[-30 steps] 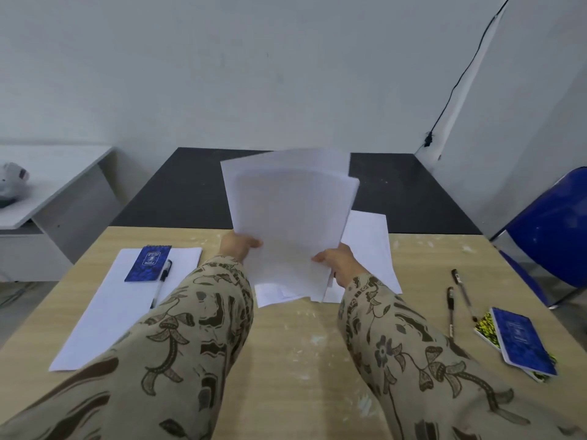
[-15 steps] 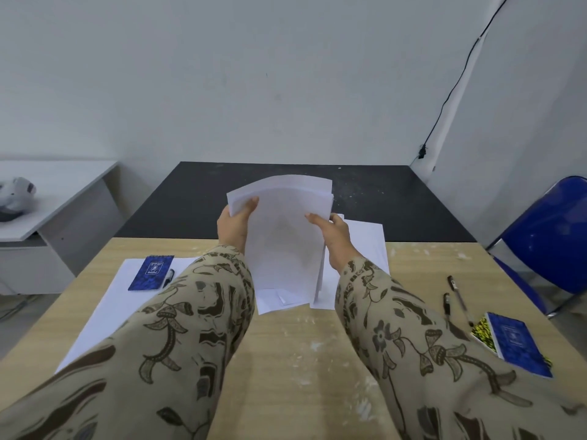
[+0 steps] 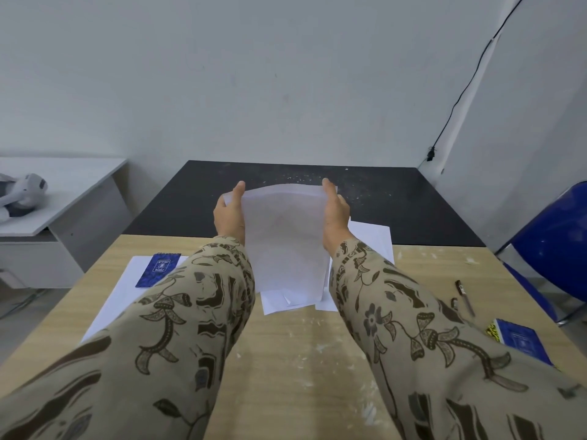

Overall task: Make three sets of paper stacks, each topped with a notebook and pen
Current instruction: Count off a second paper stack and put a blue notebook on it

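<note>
Both arms wear long, loose sleeves of beige cloth printed in dark brown and grey with curling vines, leaves and flowers. The left sleeve [image 3: 178, 328] fills 7 o'clock, the right sleeve [image 3: 422, 338] 5 o'clock. Each ends at the wrist, leaving the left hand [image 3: 230, 214] and right hand [image 3: 335, 214] bare.

counter [image 3: 286, 360]: pale wood grain, matt, white-flecked
paper stack [image 3: 286, 242]: thin white paper, matt
sleeves [image 3: 197, 312]: patterned cloth
chair [image 3: 552, 236]: glossy blue plastic

Counted two hands [image 3: 230, 214] [image 3: 335, 214], two blue notebooks [image 3: 158, 269] [image 3: 521, 341], two pens [image 3: 464, 295] [image 3: 455, 302], three paper stacks [image 3: 104, 300] [image 3: 286, 242] [image 3: 371, 239], one chair [image 3: 556, 236].
</note>
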